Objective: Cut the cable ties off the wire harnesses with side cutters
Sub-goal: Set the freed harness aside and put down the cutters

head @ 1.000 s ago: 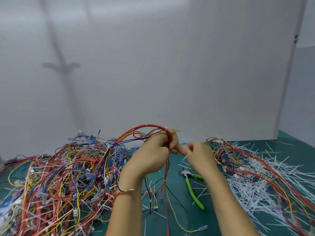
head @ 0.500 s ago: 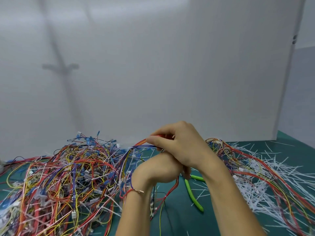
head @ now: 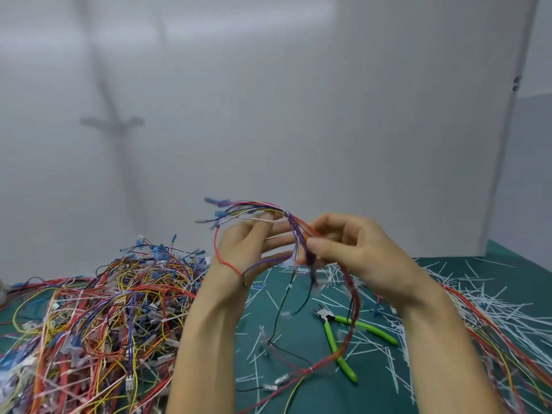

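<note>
Our hands have uncrossed and raised the harness. Right hand pinches it; left hand supports it on straight fingers. Cutters lie on the mat.

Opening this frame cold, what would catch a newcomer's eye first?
The two hands raised mid-frame: the right hand pinches a multicoloured wire harness whose wires fan across the straight fingers of the left hand. Left of them sprawls a tangled pile of harnesses; to the right, white cut cable ties litter the green mat, with green-handled side cutters lying untouched below the hands.
</note>
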